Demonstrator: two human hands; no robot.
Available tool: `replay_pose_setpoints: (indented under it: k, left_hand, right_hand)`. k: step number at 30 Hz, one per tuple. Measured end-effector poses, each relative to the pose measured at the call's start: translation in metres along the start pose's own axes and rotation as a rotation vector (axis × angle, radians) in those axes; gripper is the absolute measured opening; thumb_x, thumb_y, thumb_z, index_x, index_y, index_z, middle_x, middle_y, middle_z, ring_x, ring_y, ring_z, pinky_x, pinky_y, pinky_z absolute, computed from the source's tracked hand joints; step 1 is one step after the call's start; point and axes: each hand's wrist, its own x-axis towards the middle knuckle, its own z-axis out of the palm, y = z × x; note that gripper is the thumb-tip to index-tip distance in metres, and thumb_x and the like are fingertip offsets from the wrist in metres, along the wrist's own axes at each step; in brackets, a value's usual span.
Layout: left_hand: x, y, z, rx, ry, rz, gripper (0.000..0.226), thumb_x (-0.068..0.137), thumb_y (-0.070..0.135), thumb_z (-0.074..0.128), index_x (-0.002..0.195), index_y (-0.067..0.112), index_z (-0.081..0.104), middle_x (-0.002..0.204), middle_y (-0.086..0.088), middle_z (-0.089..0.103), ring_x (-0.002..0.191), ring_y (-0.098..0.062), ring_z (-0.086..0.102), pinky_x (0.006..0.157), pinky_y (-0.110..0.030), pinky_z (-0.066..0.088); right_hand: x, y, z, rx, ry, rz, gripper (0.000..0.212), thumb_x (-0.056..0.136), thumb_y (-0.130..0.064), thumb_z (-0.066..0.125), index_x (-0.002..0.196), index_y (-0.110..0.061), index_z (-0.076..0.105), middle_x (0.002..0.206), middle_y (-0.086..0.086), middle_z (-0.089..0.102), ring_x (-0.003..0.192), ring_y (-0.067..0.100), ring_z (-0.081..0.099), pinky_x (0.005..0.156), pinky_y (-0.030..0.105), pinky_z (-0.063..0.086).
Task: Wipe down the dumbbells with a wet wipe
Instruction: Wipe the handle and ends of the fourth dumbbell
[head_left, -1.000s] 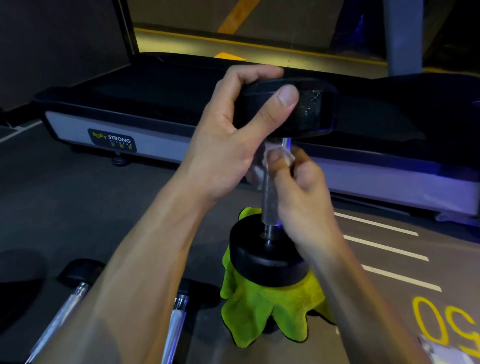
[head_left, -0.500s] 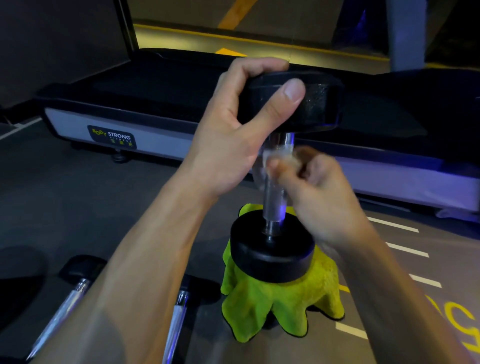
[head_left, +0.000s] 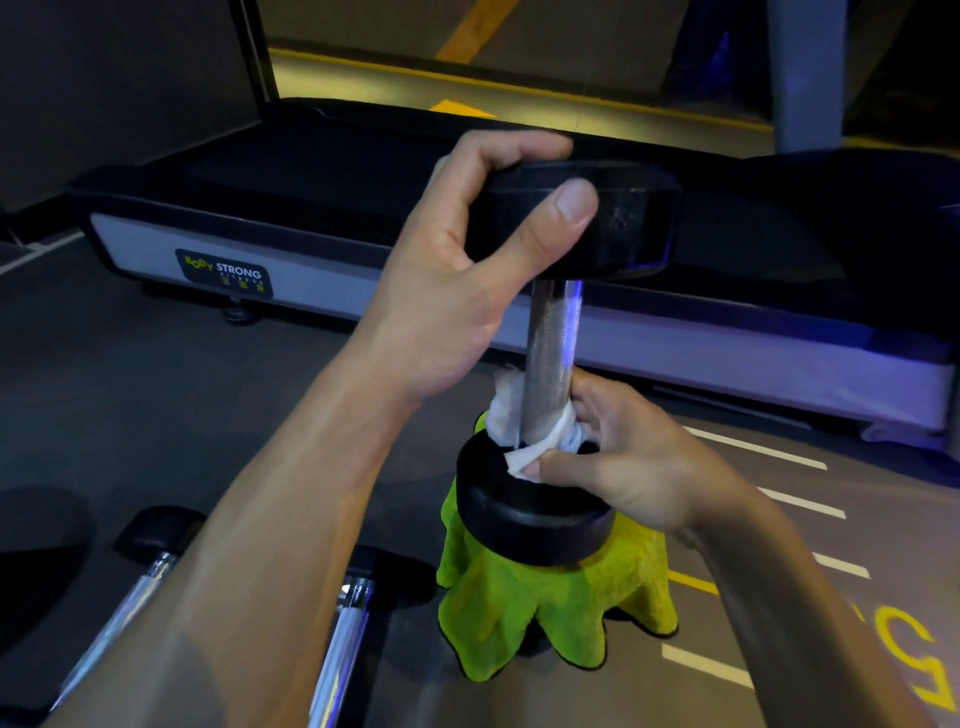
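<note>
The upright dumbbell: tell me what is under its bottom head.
A green cloth lies under the dumbbell, draping out from below its bottom head on all visible sides. Whatever is beneath the cloth is covered, so the support cannot be identified.

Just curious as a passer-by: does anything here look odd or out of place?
One thing: the dumbbell stands on end atop a green cloth draped over something hidden. The left hand steadies its top; the right hand holds the wet wipe round the handle.
</note>
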Motion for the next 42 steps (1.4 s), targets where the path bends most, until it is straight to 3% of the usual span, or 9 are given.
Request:
replay_pose_setpoints:
  k: [7,12,19,22,28,32,36,39,42]
  left_hand:
    - [-0.001,0.001,0.002,-0.027,0.018,-0.003,0.032,0.092,0.044,0.070,0.120,0.030,0.064,0.130,-0.012,0.063,0.123,-0.019,0.063,0.111,-0.046,0.052]
    - [-0.003,0.001,-0.001,-0.003,0.021,0.002,0.033,0.093,0.045,0.068,0.122,0.031,0.063,0.125,-0.003,0.063,0.120,-0.016,0.063,0.109,-0.045,0.052]
    - [-0.001,-0.001,0.000,0.001,0.032,-0.024,0.035,0.092,0.049,0.068,0.123,0.033,0.062,0.135,-0.008,0.061,0.129,-0.020,0.062,0.112,-0.050,0.051]
    - [-0.002,0.000,0.002,-0.002,0.007,-0.012,0.036,0.092,0.048,0.068,0.124,0.032,0.062,0.137,-0.010,0.060,0.132,-0.023,0.060,0.113,-0.050,0.050]
    - [-0.003,0.004,0.012,-0.027,-0.017,0.013,0.032,0.092,0.041,0.071,0.120,0.027,0.064,0.135,-0.017,0.061,0.126,-0.024,0.064,0.111,-0.048,0.052]
    - [0.000,0.004,0.011,0.004,0.022,0.005,0.033,0.092,0.044,0.070,0.121,0.028,0.064,0.132,-0.014,0.063,0.125,-0.021,0.064,0.109,-0.047,0.054]
    - [0.000,0.001,0.011,0.059,0.061,0.011,0.033,0.092,0.049,0.070,0.119,0.032,0.065,0.126,-0.005,0.067,0.123,-0.021,0.064,0.110,-0.055,0.051]
    - [0.000,-0.001,0.013,0.052,0.094,0.012,0.032,0.091,0.049,0.072,0.118,0.032,0.066,0.124,-0.006,0.066,0.121,-0.023,0.064,0.109,-0.057,0.050]
    - [0.000,-0.002,0.014,0.045,0.106,-0.003,0.032,0.091,0.050,0.072,0.117,0.034,0.066,0.124,-0.007,0.066,0.120,-0.021,0.064,0.110,-0.056,0.050]
  right_hand:
    - [0.002,-0.009,0.033,-0.211,0.423,0.039,0.021,0.077,-0.021,0.087,0.081,-0.029,0.068,0.076,-0.018,0.074,0.072,-0.004,0.068,0.070,0.014,0.047]
    - [-0.010,-0.021,0.051,-0.246,0.578,0.096,0.020,0.084,-0.034,0.080,0.099,-0.033,0.067,0.087,-0.021,0.074,0.086,-0.005,0.068,0.078,0.016,0.050]
    - [-0.028,-0.034,0.044,0.442,0.434,0.177,0.037,0.090,-0.007,0.060,0.109,-0.035,0.075,0.094,-0.011,0.080,0.093,0.000,0.073,0.100,0.029,0.049]
    - [-0.020,-0.032,0.030,0.348,0.397,0.205,0.063,0.111,-0.039,0.034,0.069,-0.045,0.081,0.080,-0.018,0.079,0.089,-0.007,0.073,0.102,0.028,0.046]
    - [0.020,-0.011,0.016,0.556,0.191,0.234,0.108,0.083,-0.094,0.021,0.070,0.009,0.054,0.071,0.025,0.055,0.074,0.036,0.058,0.085,0.043,0.046]
    - [0.014,-0.013,0.024,0.400,0.310,0.248,0.095,0.088,-0.090,0.017,0.056,-0.011,0.060,0.058,0.023,0.063,0.066,0.035,0.065,0.081,0.036,0.051]
    - [-0.001,-0.031,0.044,0.161,0.447,0.296,0.081,0.097,-0.077,0.014,0.109,-0.024,0.074,0.093,-0.003,0.078,0.090,0.003,0.071,0.094,0.031,0.050]
    - [-0.020,-0.036,0.064,0.018,0.478,0.234,0.024,0.106,-0.043,0.042,0.116,-0.030,0.060,0.104,-0.016,0.073,0.097,-0.008,0.063,0.085,0.027,0.043]
    - [-0.031,-0.020,0.075,-0.311,0.541,0.149,0.041,0.098,-0.022,0.056,0.137,-0.031,0.048,0.116,-0.016,0.067,0.108,0.005,0.062,0.089,0.030,0.049]
